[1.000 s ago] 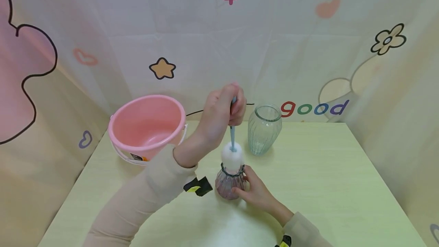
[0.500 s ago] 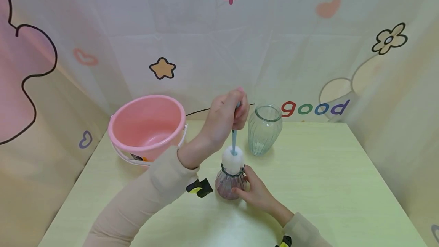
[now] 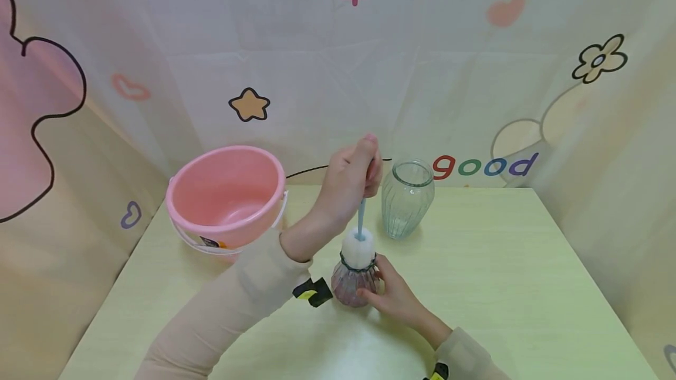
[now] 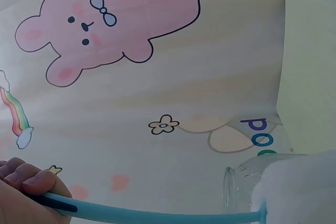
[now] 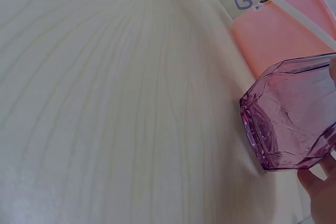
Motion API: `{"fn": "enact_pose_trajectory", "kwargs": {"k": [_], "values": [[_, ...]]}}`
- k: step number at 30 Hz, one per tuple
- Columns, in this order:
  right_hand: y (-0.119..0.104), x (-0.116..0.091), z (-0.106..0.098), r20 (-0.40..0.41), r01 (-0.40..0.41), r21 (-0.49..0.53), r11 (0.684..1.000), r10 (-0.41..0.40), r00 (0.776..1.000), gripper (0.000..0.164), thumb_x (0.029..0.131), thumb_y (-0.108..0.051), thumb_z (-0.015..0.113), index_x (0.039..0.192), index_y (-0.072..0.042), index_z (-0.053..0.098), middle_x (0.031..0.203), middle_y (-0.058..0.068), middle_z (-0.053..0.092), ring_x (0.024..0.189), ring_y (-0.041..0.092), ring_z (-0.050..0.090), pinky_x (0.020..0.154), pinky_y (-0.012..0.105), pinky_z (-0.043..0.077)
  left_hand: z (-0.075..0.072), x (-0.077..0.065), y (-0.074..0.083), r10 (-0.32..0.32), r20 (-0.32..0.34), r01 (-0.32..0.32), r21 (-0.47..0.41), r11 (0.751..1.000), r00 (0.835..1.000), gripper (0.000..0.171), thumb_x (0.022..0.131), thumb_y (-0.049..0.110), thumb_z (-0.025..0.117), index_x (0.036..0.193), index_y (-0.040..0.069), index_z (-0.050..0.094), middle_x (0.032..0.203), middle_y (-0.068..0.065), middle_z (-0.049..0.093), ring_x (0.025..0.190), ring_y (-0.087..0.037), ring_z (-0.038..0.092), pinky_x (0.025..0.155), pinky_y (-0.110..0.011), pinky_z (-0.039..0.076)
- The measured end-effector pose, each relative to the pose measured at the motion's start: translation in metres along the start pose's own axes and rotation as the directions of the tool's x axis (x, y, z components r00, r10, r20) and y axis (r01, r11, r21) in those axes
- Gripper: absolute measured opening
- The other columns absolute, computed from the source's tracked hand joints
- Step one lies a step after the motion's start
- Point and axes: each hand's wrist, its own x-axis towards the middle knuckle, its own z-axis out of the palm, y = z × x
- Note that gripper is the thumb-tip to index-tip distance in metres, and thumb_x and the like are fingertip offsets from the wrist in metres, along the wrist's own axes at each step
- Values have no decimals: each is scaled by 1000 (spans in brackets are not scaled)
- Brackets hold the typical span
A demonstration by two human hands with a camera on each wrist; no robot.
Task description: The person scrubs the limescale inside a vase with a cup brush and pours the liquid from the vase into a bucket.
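Note:
My left hand grips the blue handle of a sponge bottle brush from above, fingers curled round it. The brush stands nearly upright, and its white sponge head sits in the mouth of a small ribbed glass vase, partly above the rim. Purple tints the vase's faceted lower part in the right wrist view. My right hand holds that vase from the right, thumb at the front. In the left wrist view the handle runs from my fingers to the sponge.
A pink bucket with a white handle stands at the back left of the pale table. Behind the small vase, slightly right, is a larger clear greenish glass vase. A printed curtain hangs round the table's back and sides.
My left hand has shifted slightly to the right and down, and the sponge head sits a little lower in the vase's mouth. My right hand and the vase have stayed in place.

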Motion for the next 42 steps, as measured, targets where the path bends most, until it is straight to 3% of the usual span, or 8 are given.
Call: {"fn": "enact_pose_trajectory", "kwargs": {"k": [3, 6, 14, 17, 27, 31, 37, 42], "values": [[17, 0, 5, -5, 19, -9, 1000, -19, 1000, 66, 76, -15, 72, 130, -11, 35, 129, 8, 43, 118, 22, 41, 89, 44, 43, 3, -1, -3, -9, -10, 10, 14, 1000, 1000, 45, 98, 33, 35, 61, 6, 32, 53, -4, 25, 45, -20, 19, 45, -28, 19], [14, 1, 5, -5, 18, -14, 1000, -18, 1000, 66, 75, -12, 72, 130, -8, 35, 129, 11, 43, 118, 24, 41, 89, 45, 42, 4, -3, -4, -6, -2, 6, 16, 1000, 1000, 45, 98, 33, 35, 62, 6, 32, 54, -4, 25, 46, -20, 18, 46, -28, 19], [-28, 1, -7, 30, -22, -4, 1000, 22, 999, 61, 77, -8, 68, 128, 1, 34, 127, 19, 43, 116, 32, 42, 90, 48, 42, 3, -2, -13, 1, 64, 1, -22, 1000, 998, 45, 96, 28, 33, 56, 8, 28, 50, -3, 20, 45, -19, 15, 43, -29, 14], [-30, 1, -8, 43, -36, -1, 999, 36, 998, 62, 78, -8, 68, 128, 0, 34, 128, 19, 42, 117, 31, 41, 90, 48, 41, 1, 0, -17, -19, 81, 22, -36, 999, 997, 42, 94, 26, 32, 57, 9, 28, 50, -3, 20, 44, -18, 15, 42, -29, 13], [13, 0, 5, 13, -31, 16, 999, 30, 999, 66, 77, -13, 71, 131, -9, 33, 132, 11, 41, 119, 26, 40, 91, 47, 41, -14, 8, -26, -110, 79, 122, -172, 978, 991, 40, 93, 26, 34, 56, 13, 27, 47, 1, 18, 41, -16, 12, 40, -28, 10], [11, 0, 4, 8, -27, 14, 1000, 27, 1000, 66, 77, -14, 71, 131, -10, 33, 132, 10, 41, 119, 25, 40, 91, 46, 41, -18, 7, -26, -89, 120, 112, -198, 974, 989, 39, 92, 23, 31, 54, 15, 27, 45, 3, 18, 39, -15, 12, 39, -28, 10], [-17, 0, -4, 7, 3, 15, 1000, -3, 1000, 62, 78, -10, 69, 128, 1, 34, 127, 21, 42, 115, 35, 42, 87, 51, 42, -22, 4, -27, -67, 216, 120, -238, 964, 974, 37, 91, 17, 27, 54, 15, 27, 45, 4, 19, 38, -13, 12, 38, -28, 10], [2, 0, 2, 10, 11, 2, 1000, -11, 1000, 63, 78, -14, 69, 130, -7, 33, 130, 13, 42, 116, 26, 42, 88, 48, 43, -26, 6, -31, -65, 330, 154, -252, 955, 942, 38, 89, 16, 24, 51, 15, 24, 44, 3, 17, 37, -13, 12, 38, -28, 9]]}}
